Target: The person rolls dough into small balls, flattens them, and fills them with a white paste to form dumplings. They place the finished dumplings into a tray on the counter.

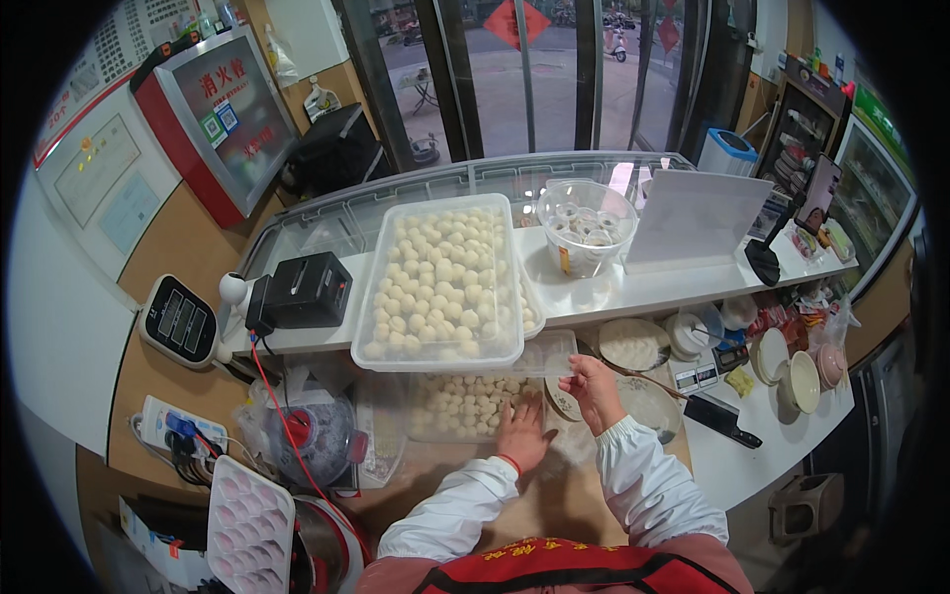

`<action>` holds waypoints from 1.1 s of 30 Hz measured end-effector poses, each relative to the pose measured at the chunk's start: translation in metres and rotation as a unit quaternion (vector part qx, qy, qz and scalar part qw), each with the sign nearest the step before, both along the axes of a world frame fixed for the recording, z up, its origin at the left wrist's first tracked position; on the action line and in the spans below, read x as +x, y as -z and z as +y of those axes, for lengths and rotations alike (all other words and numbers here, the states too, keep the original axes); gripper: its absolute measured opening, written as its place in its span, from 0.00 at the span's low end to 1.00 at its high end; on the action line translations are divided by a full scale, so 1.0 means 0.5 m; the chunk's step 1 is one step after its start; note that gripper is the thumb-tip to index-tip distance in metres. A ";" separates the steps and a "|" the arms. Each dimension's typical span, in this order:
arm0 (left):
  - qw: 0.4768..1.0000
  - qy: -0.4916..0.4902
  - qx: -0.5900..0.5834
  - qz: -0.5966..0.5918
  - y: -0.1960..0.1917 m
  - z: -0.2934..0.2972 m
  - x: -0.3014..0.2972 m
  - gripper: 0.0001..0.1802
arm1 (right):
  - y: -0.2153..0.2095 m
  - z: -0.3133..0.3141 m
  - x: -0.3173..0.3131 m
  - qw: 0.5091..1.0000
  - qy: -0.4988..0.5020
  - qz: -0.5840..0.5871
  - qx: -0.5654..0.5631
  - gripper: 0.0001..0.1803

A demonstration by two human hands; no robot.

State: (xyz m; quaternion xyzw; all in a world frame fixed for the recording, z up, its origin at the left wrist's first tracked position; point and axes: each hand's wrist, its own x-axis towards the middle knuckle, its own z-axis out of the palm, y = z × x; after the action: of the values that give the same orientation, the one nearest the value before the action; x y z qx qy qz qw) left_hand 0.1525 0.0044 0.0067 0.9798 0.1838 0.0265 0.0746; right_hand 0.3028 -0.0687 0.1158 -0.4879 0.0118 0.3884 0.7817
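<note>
1. Head view: the left hand [522, 436] lies flat and open, fingers spread, on the near edge of the lower clear tray [465, 404] of small white dough balls, at about 6 o'clock from the frame's centre.
2. The right hand [592, 388] is raised just to the tray's 3 o'clock side, its fingers pinched together as if on something small; whether it holds a ball I cannot tell.
3. The lower tray rests on the bench [732, 465] and looks only partly filled: balls cover its left and middle, with bare room near the hands.
4. Above it, at 12 o'clock, a larger clear tray [442, 280] sits on the raised shelf [614, 292], packed nearly full with rows of the same balls, which looks like finished work.
5. At 3 o'clock from the hands lie floured round plates [633, 344], small bowls [802, 381] and a dark-handled cleaver [722, 421].
6. A clear tub [586, 228] of small cups stands at 1 o'clock on the shelf.
</note>
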 end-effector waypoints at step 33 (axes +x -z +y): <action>0.898 -0.351 -0.070 -0.255 0.054 0.296 -0.332 0.10 | 0.312 -0.011 -0.098 0.713 -0.093 -0.609 -0.335 0.26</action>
State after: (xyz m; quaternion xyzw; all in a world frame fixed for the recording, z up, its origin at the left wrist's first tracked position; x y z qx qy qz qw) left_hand -0.0135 0.1525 -0.0202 0.8034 0.4920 0.2872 0.1730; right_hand 0.2540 -0.0743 -0.0403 -0.8474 -0.3827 0.0481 0.3650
